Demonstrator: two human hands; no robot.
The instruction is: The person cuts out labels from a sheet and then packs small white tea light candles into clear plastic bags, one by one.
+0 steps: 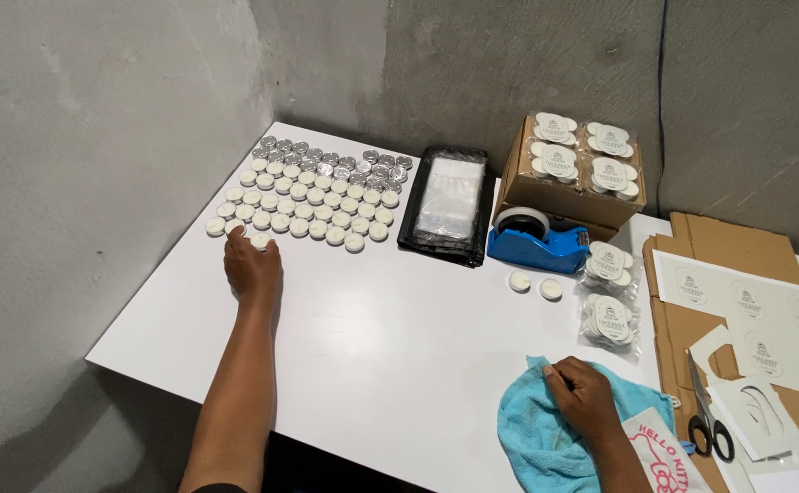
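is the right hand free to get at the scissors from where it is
Probably yes: the right hand rests on the blue cloth, holding nothing rigid, and the scissors lie just to its right on the cardboard, with nothing between.

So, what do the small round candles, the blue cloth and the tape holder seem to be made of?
The small round candles look like white wax in thin shiny metal cups; the back rows show silver sides. The blue cloth under the right hand seems soft terry fabric, with a matte, rumpled surface. The tape holder looks like smooth blue plastic, slightly glossy. The left hand touches a front-row candle.
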